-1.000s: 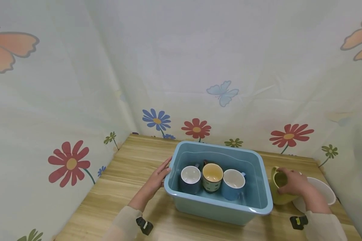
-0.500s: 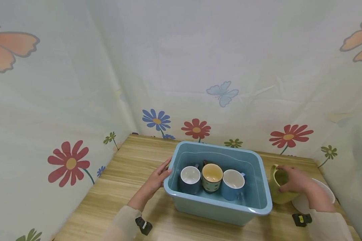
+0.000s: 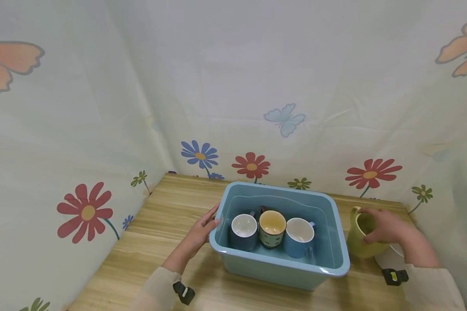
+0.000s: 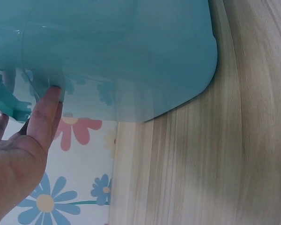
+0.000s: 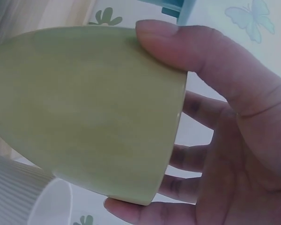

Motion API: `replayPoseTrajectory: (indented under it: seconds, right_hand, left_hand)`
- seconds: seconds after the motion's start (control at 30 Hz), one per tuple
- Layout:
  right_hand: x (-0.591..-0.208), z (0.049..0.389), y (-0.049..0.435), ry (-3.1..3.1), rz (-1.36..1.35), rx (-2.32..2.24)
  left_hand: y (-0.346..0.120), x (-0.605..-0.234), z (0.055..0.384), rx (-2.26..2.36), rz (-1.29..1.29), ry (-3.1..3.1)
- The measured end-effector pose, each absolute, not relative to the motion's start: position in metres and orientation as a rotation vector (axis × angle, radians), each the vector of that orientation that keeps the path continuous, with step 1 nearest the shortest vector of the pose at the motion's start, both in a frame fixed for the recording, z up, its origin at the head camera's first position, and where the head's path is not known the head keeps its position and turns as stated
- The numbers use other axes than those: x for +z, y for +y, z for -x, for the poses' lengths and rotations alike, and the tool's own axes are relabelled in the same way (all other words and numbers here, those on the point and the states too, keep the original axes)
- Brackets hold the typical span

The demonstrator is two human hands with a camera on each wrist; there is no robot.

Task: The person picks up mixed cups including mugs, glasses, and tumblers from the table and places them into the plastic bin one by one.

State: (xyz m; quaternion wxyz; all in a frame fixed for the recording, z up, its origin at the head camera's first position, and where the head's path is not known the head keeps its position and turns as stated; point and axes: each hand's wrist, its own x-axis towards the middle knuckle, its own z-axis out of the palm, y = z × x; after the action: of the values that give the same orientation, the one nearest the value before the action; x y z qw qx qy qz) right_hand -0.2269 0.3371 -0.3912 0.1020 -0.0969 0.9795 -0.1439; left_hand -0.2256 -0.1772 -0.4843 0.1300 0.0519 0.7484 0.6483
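A light-blue plastic bin (image 3: 272,258) stands on the wooden table with three mugs upright inside: a dark-blue mug (image 3: 242,242), a green patterned mug with a yellow inside (image 3: 271,239) and a blue mug (image 3: 294,248). My left hand (image 3: 196,235) touches the bin's left side with fairly straight fingers (image 4: 46,112), just below the rim. To the right of the bin, my right hand (image 3: 389,226) grips a yellow-green mug (image 3: 359,247) by its rim. In the right wrist view, the thumb presses the outside of the mug (image 5: 89,112) and the other fingers reach across its mouth.
A white ribbed container (image 3: 390,260) is partly hidden behind my right hand and the yellow-green mug. A flower-and-butterfly printed cloth (image 3: 315,142) hangs behind the table and along its sides. Bare wood of the table (image 3: 179,194) shows left of the bin.
My right hand and the yellow-green mug have risen slightly, and the wrist has shifted right, covering more of the white container. The left hand stays at the bin.
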Motion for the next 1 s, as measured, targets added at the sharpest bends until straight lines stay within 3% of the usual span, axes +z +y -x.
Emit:
replayPoseTrajectory:
  seconds: [1.0]
  right_hand:
    - [-0.338, 0.228, 0.341, 2.88, 0.322, -0.335]
  left_hand:
    - [-0.176, -0.484, 0.225, 1.902, -0.143, 2.18]
